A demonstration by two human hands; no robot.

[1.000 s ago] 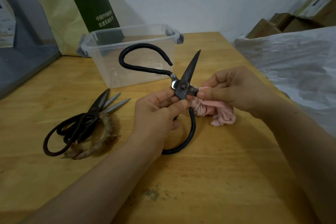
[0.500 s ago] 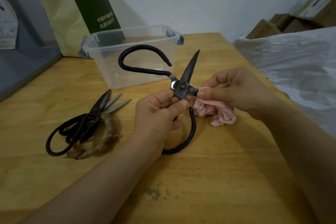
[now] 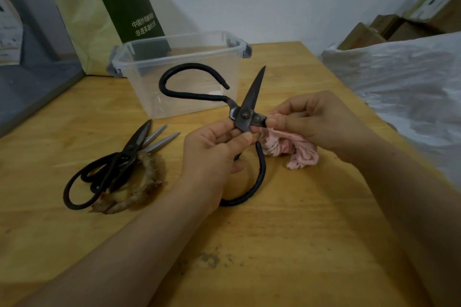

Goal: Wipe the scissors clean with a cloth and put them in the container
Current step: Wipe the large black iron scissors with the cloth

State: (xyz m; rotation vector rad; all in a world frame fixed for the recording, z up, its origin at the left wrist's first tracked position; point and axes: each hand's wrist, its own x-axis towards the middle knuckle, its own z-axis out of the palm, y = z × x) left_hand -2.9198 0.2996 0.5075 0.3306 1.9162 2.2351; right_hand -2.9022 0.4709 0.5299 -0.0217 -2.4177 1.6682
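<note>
"How are the arms placed?"

"Both forearms are bare and come in from the near side, angling toward each other. The left hand (image 3: 212,157) has its fingers curled, thumb and forefinger pinching the scissors (image 3: 253,92) just below the pivot."

"And the right?"

"The right hand (image 3: 319,119) is knuckles up with its fingers bent, its thumb and fingertips pinching the cloth (image 3: 296,149) around one blade. The two thumbs are nearly touching."

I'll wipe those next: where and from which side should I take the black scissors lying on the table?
Probably take the black scissors by their handle loops, from the near left: the loops lie flat nearest you, while the blades point away toward the container.
</note>
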